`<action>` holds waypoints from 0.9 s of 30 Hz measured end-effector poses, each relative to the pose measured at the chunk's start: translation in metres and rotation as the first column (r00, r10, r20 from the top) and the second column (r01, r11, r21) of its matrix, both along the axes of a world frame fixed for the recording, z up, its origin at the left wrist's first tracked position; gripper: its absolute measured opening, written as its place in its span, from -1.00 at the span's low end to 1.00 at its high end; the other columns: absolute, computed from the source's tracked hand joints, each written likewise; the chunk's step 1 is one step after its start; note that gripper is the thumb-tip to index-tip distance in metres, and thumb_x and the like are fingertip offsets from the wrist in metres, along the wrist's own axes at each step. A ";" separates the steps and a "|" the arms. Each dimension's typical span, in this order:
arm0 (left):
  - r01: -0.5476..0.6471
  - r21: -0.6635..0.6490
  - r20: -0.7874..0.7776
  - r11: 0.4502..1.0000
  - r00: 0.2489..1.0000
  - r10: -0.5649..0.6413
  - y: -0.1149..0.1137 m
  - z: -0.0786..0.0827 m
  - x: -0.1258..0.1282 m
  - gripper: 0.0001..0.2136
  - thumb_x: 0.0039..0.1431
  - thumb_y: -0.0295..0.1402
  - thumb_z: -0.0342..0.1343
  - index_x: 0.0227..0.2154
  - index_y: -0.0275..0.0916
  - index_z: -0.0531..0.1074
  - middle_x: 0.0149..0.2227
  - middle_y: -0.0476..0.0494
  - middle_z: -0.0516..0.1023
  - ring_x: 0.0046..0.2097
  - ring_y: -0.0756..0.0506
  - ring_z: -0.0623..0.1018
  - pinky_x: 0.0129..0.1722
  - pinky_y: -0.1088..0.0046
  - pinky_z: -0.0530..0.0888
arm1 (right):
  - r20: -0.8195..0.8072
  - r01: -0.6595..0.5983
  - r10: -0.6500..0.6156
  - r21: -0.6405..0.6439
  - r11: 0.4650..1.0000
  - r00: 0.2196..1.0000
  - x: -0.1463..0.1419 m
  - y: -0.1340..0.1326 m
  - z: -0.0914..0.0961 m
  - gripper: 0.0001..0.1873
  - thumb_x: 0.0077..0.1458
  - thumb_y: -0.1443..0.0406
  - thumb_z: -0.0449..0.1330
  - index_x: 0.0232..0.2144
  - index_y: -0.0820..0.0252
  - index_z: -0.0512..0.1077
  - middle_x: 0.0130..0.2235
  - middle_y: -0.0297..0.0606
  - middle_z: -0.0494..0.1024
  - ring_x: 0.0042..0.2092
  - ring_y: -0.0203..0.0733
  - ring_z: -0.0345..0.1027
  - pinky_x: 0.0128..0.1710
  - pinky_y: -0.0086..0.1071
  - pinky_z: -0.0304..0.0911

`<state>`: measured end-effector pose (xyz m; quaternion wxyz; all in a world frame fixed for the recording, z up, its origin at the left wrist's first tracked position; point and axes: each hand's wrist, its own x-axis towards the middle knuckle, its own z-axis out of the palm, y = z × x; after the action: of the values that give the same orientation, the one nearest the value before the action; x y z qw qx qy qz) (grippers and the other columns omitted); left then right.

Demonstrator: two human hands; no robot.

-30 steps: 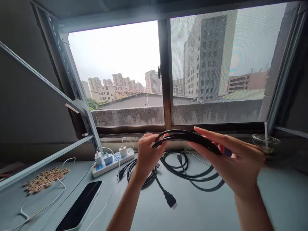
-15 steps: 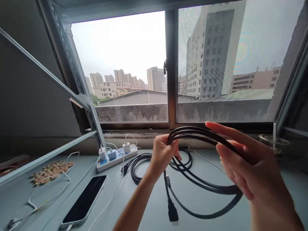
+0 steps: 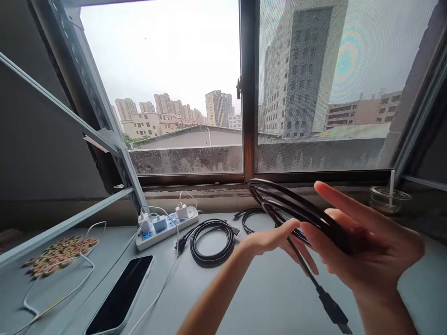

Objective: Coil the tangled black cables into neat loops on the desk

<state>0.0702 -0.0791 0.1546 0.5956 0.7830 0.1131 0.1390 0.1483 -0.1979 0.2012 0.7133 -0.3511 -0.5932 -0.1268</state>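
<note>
Here the grey worktop [image 3: 244, 298] is seen running under a wide window [image 3: 247, 93] along its far edge. Above the right half of the worktop a looped black cable [image 3: 279, 197] is held up in the air, clear of the surface. The right hand [image 3: 370, 253] is closed around the gathered loops, with the forefinger stretched out above them. The left hand [image 3: 275, 238] is kept open with its fingers extended, the fingertips lying at the strand that drops from the loops. A dark phone [image 3: 120, 295] is laid face up near the front-left corner, and a patterned mat [image 3: 57, 251] is set towards the left edge. A white power strip [image 3: 167, 226], with chargers plugged in, is placed near the far edge, left of centre. Just beside it, towards the middle, a second coiled cable [image 3: 211, 242] is left flat on the surface. A glass cup [image 3: 389, 200] is stood at the far-right corner. The plug [image 3: 333, 309] of the held cable is hung low, near the front edge.
</note>
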 end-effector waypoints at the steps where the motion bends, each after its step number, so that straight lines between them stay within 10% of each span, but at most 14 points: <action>1: 0.010 -0.030 0.025 1.000 1.000 -0.009 0.001 0.001 0.001 -0.47 0.15 0.11 -0.16 -0.35 -0.18 0.57 -0.47 -0.14 0.58 -0.37 -0.15 0.56 -0.21 0.24 0.49 | 0.019 -0.009 0.009 0.005 1.000 1.000 0.002 0.001 0.000 -0.35 -0.11 0.41 0.33 0.03 -0.23 0.40 -0.73 -0.56 0.22 -0.74 -0.42 -0.02 -0.78 -0.45 -0.12; 5: -0.168 -0.139 0.230 0.976 0.953 0.197 0.003 0.012 0.005 -0.65 0.13 -0.02 0.02 -0.34 -0.18 0.53 -0.32 -0.11 0.59 -0.21 -0.15 0.55 -0.13 0.30 0.46 | -0.043 -0.077 0.079 0.058 0.995 0.996 0.010 0.009 0.002 -0.59 -0.11 0.36 0.34 -0.19 -0.22 0.54 -0.70 -0.52 0.37 -0.74 -0.42 -0.01 -0.78 -0.45 -0.06; 11: -0.262 -0.382 0.565 0.886 0.692 0.449 0.011 0.031 -0.002 -0.73 0.10 -0.17 0.16 -0.21 -0.20 0.37 -0.34 -0.04 0.56 -0.17 -0.11 0.58 -0.08 0.35 0.44 | -0.404 -0.398 0.385 0.057 0.916 0.830 0.022 0.050 0.003 -0.69 0.05 0.15 0.25 -0.11 -0.02 0.49 -0.77 -0.62 0.16 -0.81 -0.50 -0.09 -0.84 -0.57 -0.17; 18: -0.632 -0.160 0.674 0.759 0.491 0.551 0.013 0.056 -0.031 -0.78 0.15 -0.17 0.11 -0.25 -0.21 0.39 -0.73 0.21 0.15 -0.74 0.11 0.24 -0.76 0.63 0.18 | -0.444 -0.384 0.304 -0.099 0.918 0.843 0.024 0.087 -0.005 -0.62 0.19 0.09 0.07 0.01 0.09 0.28 -0.51 -0.51 0.41 -0.71 -0.46 0.24 -0.71 -0.54 0.20; 22: -0.753 0.007 0.623 0.658 0.518 0.586 0.003 0.067 -0.047 -0.78 0.14 -0.17 0.11 -0.31 -0.24 0.44 -0.79 0.20 0.15 -0.79 0.10 0.19 -0.83 0.62 0.13 | -0.328 -0.259 0.188 -0.188 0.948 0.926 0.020 0.079 -0.006 -0.59 0.14 0.16 0.15 0.04 0.01 0.26 -0.44 -0.48 0.44 -0.69 -0.45 0.26 -0.71 -0.54 0.23; 27: -0.740 0.092 0.523 0.666 0.605 0.600 -0.011 0.073 -0.055 -0.78 0.12 -0.18 0.13 -0.32 -0.24 0.46 -0.84 0.21 0.15 -0.84 0.11 0.15 -0.85 0.63 0.03 | -0.169 -0.083 0.047 -0.208 0.975 0.984 0.020 0.069 -0.003 -0.56 0.09 0.18 0.21 0.04 -0.02 0.31 -0.35 -0.43 0.45 -0.67 -0.50 0.16 -0.71 -0.54 0.17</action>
<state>0.0154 -0.0901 0.2274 0.3806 0.7066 0.2386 0.5468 0.1686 -0.1289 0.1981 0.7212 -0.4154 -0.5542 -0.0095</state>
